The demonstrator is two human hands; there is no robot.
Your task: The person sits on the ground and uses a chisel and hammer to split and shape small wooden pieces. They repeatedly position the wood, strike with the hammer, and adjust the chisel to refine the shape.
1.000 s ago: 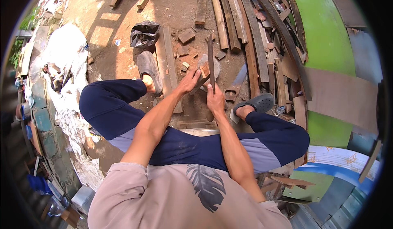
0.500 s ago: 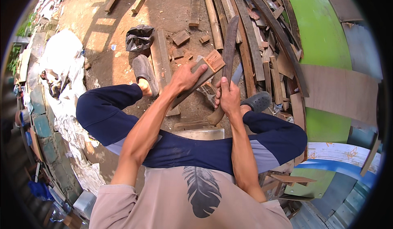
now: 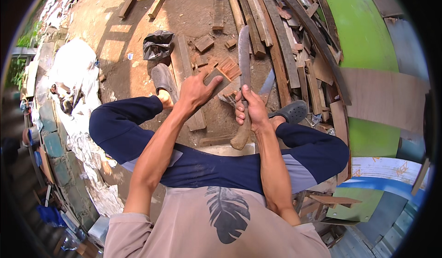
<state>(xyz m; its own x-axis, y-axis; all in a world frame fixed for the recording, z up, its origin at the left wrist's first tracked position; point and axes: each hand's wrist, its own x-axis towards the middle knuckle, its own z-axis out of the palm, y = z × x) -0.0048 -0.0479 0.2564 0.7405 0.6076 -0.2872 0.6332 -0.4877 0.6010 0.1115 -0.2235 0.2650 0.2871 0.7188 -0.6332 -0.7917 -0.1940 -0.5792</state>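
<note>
My right hand is wrapped round the wooden handle of a machete. Its long blade points away from me, and the handle's butt sticks out below my fist. In my left hand is a short wooden block, gripped with the thumb along its top. The block's reddish, freshly exposed end grain faces the blade, and the rest of its body is dark and partly hidden by my fingers. Blade and block lie close side by side; whether they touch I cannot tell. A saw blade shows on the ground behind my right hand.
Long wooden beams and scrap offcuts are heaped at the right, beside a green panel. Ahead lie small wood blocks, a plank and a black plastic bag. White sheeting covers the left side.
The machete has turned more upright and its tip has swung left. The block has shifted left and is tilted differently, with its end grain showing more. Both hands keep their hold.
</note>
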